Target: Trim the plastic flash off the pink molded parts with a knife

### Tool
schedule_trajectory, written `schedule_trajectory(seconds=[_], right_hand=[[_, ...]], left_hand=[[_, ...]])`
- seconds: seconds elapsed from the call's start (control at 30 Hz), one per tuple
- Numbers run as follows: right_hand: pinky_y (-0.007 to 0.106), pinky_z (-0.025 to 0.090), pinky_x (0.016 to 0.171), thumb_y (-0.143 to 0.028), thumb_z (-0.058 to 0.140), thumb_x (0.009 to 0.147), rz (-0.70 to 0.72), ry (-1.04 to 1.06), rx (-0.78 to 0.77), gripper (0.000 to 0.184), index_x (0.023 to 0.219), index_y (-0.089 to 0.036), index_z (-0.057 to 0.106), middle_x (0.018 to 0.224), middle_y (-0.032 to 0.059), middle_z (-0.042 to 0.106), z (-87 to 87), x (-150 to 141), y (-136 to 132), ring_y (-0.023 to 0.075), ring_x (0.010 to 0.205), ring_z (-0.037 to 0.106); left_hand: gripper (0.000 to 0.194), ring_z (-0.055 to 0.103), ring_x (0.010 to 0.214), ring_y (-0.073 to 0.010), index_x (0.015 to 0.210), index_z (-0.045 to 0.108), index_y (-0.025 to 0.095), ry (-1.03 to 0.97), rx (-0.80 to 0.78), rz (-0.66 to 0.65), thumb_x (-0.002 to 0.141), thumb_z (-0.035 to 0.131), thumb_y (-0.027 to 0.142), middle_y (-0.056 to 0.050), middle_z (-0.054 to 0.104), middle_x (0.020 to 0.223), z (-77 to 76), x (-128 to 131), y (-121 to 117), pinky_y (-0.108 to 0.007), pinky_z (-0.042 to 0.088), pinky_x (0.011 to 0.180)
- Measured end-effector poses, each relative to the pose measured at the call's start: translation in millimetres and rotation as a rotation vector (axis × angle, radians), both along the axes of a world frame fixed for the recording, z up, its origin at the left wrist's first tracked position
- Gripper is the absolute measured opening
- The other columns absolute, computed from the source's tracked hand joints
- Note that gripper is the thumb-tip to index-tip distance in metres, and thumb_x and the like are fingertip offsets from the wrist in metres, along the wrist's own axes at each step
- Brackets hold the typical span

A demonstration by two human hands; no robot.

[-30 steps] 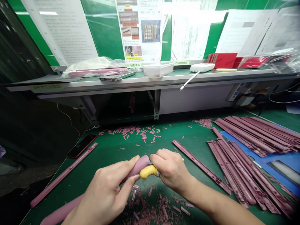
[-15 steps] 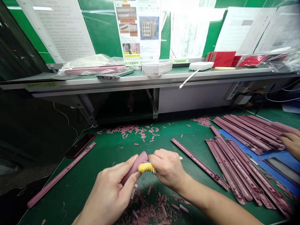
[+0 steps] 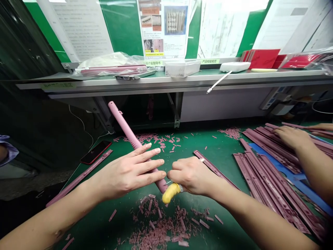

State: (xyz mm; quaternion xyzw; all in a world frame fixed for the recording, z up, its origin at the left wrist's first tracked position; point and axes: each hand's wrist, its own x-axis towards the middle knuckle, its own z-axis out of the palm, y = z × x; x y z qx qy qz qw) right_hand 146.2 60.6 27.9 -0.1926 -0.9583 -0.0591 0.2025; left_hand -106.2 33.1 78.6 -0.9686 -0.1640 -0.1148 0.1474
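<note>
A long, rounded pink plastic part [image 3: 125, 126] slants up and away over the bench. My left hand [image 3: 127, 172] holds it near its lower end, fingers stretched across the top and thumb hidden beneath. My right hand [image 3: 191, 175] is closed around a slim knife, whose pale handle end [image 3: 202, 160] pokes out behind the fist; a thin blade shows faintly by the part's near end. A yellow finger cot [image 3: 170, 193] covers the right thumb, close beside that end. Below both hands lie pink shavings and small offcuts [image 3: 161, 231].
More pink strips lie at right [image 3: 270, 187], partly on a blue sheet [image 3: 296, 178]. A co-worker's hand [image 3: 291, 137] reaches over them. One strip [image 3: 80, 177] and a phone [image 3: 96, 152] lie at left. A shelf [image 3: 156, 85] spans the back.
The pink part has swung up, its far end now showing. My left fingers have spread from a wrapped grip, and the right thumb has lowered. The co-worker's hand has reached further in.
</note>
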Motion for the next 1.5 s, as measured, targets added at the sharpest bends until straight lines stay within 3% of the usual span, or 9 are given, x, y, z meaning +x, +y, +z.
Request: schedule_trajectory(seconds=[0.17,0.33,0.5,0.63,0.8,0.93,1.1,1.3,1.5], right_hand=[[0.027,0.020,0.051,-0.034,0.044,0.096,0.104,0.081,-0.150,0.034,0.068,-0.019,0.056,0.061,-0.0014,0.048,-3.9,-4.0,-2.5,0.0113,0.054,0.038],[0.022,0.035,0.054,-0.048,0.054,0.089,0.141,0.536,-0.903,0.035,0.072,-0.017,0.057,0.065,-0.0015,0.051,-7.1,-9.4,-19.4,0.0093,0.057,0.043],[0.017,0.025,0.037,-0.057,0.048,0.089,-0.053,1.017,-1.457,0.036,0.085,-0.021,0.049,0.064,-0.0040,0.049,-18.9,15.3,-14.0,0.0083,0.046,0.039],[0.020,0.033,0.046,-0.056,0.034,0.095,-0.187,0.862,-1.208,0.040,0.092,-0.021,0.054,0.068,-0.0021,0.050,-39.9,5.6,-17.6,0.0101,0.053,0.045],[0.027,0.028,0.053,-0.071,0.044,0.083,-0.052,0.244,-0.514,0.056,0.077,-0.017,0.058,0.066,0.0012,0.052,-59.8,-43.2,-44.2,0.0142,0.058,0.046],[0.028,0.022,0.051,-0.078,0.039,0.080,-0.174,0.124,-0.270,0.062,0.070,-0.018,0.052,0.066,0.0014,0.052,-60.3,-57.2,-40.3,0.0144,0.056,0.045],[0.029,0.020,0.051,-0.068,0.037,0.088,-0.173,0.077,-0.184,0.056,0.067,-0.018,0.051,0.064,0.0013,0.054,-57.9,-53.4,-31.6,0.0134,0.054,0.045],[0.030,0.019,0.050,-0.035,0.039,0.093,0.021,0.087,-0.185,0.033,0.067,-0.019,0.053,0.061,0.0002,0.053,-63.7,-45.3,-42.8,0.0128,0.051,0.040],[0.026,0.027,0.052,-0.066,0.044,0.085,-0.092,0.238,-0.366,0.053,0.080,-0.016,0.058,0.065,0.0005,0.050,-55.2,-46.4,-34.7,0.0134,0.056,0.043]], left_hand=[[0.037,0.038,0.134,-0.0299,0.126,0.055,0.018,0.014,-0.010,-0.008,0.093,0.040,0.009,-0.009,0.062,0.127,5.7,-0.6,1.5,-0.056,0.025,0.112],[0.045,0.057,0.112,-0.0246,0.131,0.051,0.024,-0.144,-0.068,0.061,0.089,0.047,0.008,-0.009,0.066,0.117,-12.4,-6.7,4.0,-0.048,0.040,0.102],[0.058,0.061,0.073,-0.0166,0.138,0.045,0.025,-0.565,-0.699,0.285,0.084,0.061,0.017,-0.005,0.068,0.086,-66.5,-7.8,-14.2,-0.027,0.049,0.067],[0.037,0.042,0.041,-0.0055,0.104,0.062,0.018,-1.400,-1.527,0.595,0.075,0.072,0.039,0.002,0.057,0.065,-84.0,21.3,-17.4,-0.017,0.033,0.037],[0.044,0.030,0.031,-0.0060,0.080,0.050,0.020,-1.787,-1.712,0.813,0.079,0.051,0.064,0.009,0.038,0.048,-78.4,43.8,13.8,-0.015,0.021,0.027],[0.036,0.033,0.032,-0.0043,0.083,0.052,0.019,-1.914,-1.729,0.782,0.082,0.055,0.055,0.007,0.042,0.052,-75.7,49.1,19.9,-0.014,0.024,0.028],[0.026,0.042,0.039,-0.0018,0.095,0.055,0.023,-2.057,-1.612,0.667,0.079,0.067,0.039,0.006,0.053,0.072,-72.6,58.2,13.4,-0.012,0.028,0.031],[0.029,0.040,0.034,-0.0036,0.089,0.056,0.018,-2.099,-1.715,0.615,0.080,0.066,0.044,0.006,0.051,0.061,-66.9,55.4,15.3,-0.014,0.027,0.026],[0.023,0.049,0.045,-0.0044,0.098,0.057,0.015,-2.169,-1.846,0.323,0.095,0.045,0.034,-0.001,0.060,0.079,-65.0,50.5,17.8,-0.013,0.038,0.031]])
